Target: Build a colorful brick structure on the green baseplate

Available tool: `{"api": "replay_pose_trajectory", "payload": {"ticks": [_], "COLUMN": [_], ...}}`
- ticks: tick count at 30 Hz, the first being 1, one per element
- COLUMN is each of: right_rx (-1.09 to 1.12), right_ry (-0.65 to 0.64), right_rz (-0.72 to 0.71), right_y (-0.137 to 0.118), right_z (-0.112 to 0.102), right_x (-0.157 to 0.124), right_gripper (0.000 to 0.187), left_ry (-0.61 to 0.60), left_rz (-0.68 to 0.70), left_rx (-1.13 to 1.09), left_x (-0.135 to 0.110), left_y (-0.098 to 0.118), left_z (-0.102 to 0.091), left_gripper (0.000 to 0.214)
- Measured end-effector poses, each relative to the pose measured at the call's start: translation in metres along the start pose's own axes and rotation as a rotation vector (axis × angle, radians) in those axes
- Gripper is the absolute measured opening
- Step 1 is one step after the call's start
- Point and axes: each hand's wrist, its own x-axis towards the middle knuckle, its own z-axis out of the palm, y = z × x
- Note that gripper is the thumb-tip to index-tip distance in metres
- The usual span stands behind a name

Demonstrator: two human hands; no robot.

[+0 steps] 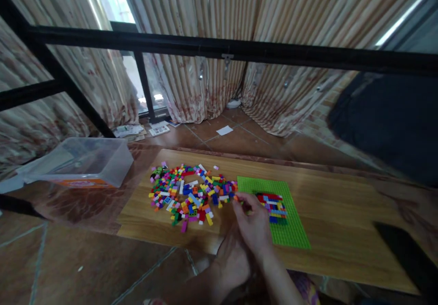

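Observation:
My right hand [255,220] is curled at the left edge of the green baseplate [294,230]. Its thumb and forefinger are pinched at a small orange brick [236,198]. On the baseplate stands a block of stacked toy bricks [273,208], with red, white, blue, yellow and green rows, just right of that hand. Below and to the left, my left hand [232,257] is low at the table's near edge; its fingers are dim and partly hidden by my right hand. A wide heap of loose toy bricks [191,198] in many colours spreads left of both hands.
The wooden tabletop [335,214] carries all of this. A dark flat object [404,250] lies at its right end. At the left stands a clear plastic bin [99,159] with an orange label. Black metal bars [212,46] cross in front of the curtains [212,13].

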Motion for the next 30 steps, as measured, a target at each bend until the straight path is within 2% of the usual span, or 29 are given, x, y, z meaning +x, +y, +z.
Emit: {"api": "replay_pose_trajectory", "payload": {"ticks": [3, 6, 8, 10, 15, 19, 25, 30], "right_rx": [0.111, 0.212, 0.237, 0.250, 0.194, -0.043, -0.424, -0.554], "right_ry": [0.185, 0.323, 0.400, 0.414, 0.280, 0.204, 0.209, 0.251], "right_rz": [0.223, 0.421, 0.531, 0.572, 0.446, 0.319, 0.120, 0.013], "right_y": [0.026, 0.054, 0.069, 0.077, 0.068, 0.056, 0.052, 0.051], "right_z": [-0.040, -0.080, -0.097, -0.103, -0.085, -0.072, -0.064, -0.057], "right_x": [-0.019, -0.037, -0.045, -0.050, -0.046, -0.036, -0.028, -0.030], "right_gripper": [0.028, 0.037, 0.043, 0.046, 0.039, 0.032, 0.031, 0.030], "left_ry": [-0.049, -0.054, -0.051, -0.054, -0.059, -0.060, -0.083, -0.094], "left_rz": [0.039, 0.080, 0.099, 0.101, 0.122, 0.141, 0.144, 0.128], "left_rx": [0.101, 0.228, 0.258, 0.268, 0.291, 0.321, 0.365, 0.365], "left_x": [0.006, 0.009, 0.010, 0.010, 0.011, 0.013, 0.014, 0.013], "left_y": [0.006, 0.009, 0.009, 0.008, 0.008, 0.011, 0.012, 0.013], "left_z": [-0.005, -0.007, -0.007, -0.007, -0.007, -0.009, -0.010, -0.009], "left_gripper": [0.035, 0.034, 0.033, 0.034, 0.033, 0.032, 0.034, 0.035]}}
